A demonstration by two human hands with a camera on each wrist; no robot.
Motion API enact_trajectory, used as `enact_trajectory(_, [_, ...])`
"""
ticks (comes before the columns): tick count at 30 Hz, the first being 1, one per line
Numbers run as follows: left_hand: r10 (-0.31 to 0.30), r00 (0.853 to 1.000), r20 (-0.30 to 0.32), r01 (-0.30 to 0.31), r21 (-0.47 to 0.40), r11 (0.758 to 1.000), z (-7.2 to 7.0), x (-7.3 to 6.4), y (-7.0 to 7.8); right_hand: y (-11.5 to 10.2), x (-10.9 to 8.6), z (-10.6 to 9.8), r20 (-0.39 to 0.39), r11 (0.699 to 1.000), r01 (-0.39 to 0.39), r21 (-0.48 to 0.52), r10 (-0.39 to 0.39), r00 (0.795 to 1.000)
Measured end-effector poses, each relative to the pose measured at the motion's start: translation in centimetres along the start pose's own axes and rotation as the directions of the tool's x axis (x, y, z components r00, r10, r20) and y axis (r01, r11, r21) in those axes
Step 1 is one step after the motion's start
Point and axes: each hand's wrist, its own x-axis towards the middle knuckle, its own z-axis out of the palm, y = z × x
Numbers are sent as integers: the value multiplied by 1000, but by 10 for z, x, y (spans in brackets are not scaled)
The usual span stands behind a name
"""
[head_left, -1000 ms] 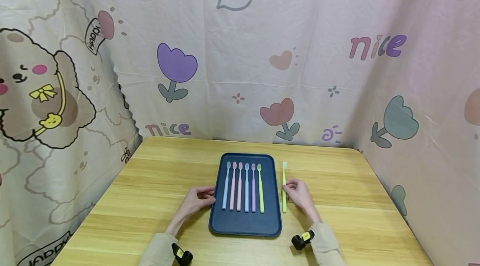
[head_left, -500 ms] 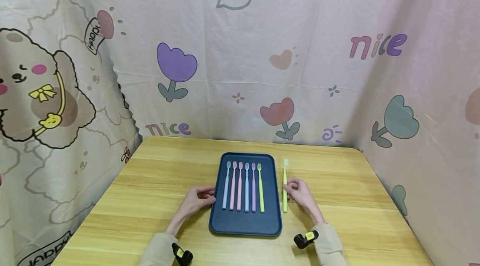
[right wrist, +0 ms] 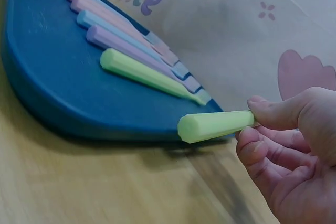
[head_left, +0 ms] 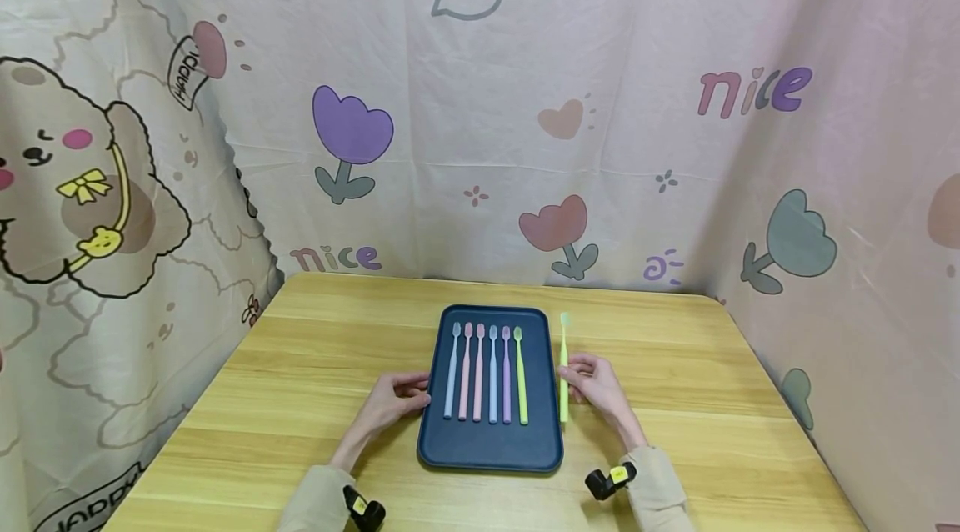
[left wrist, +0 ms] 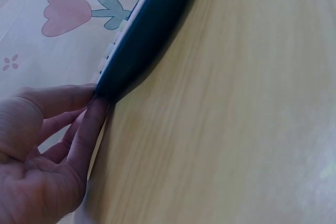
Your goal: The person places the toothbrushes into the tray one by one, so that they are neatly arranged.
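Note:
My right hand (head_left: 594, 386) pinches a yellow-green toothbrush (head_left: 564, 382) between thumb and fingers, bristle end pointing away, beside the right edge of a dark blue tray (head_left: 495, 449). In the right wrist view, that toothbrush's handle (right wrist: 212, 126) is raised above the table near the tray wall. My left hand (head_left: 393, 399) holds the tray's left rim; the left wrist view has thumb and forefinger at the rim (left wrist: 131, 61). Several toothbrushes lie side by side on the tray: a blue one (head_left: 451, 382) leftmost, then pink, blue, a purple one (head_left: 507, 386) and a green one (head_left: 522, 386).
The tray stands on a wooden table (head_left: 315, 332). A printed curtain (head_left: 480, 123) hangs behind the table and along both sides. Each sleeve cuff has a black wrist camera (head_left: 609, 480) strapped near it.
My right hand first shifted slightly right with the yellow-green toothbrush, then back left, bringing it up against the tray's right edge in the head view. The left hand and tray stay put.

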Motion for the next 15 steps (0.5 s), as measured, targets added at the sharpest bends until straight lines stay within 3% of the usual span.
enact_trajectory(5, [-1, 1000, -1, 1, 0, 1000, 0, 0, 0, -4, 0, 7, -17, 999, 15, -33, -15, 1000])
enact_trajectory(15, [18, 1000, 11, -18, -8, 1000, -1, 2, -1, -9, 2, 25, -68, 981, 15, -193, -29, 997])
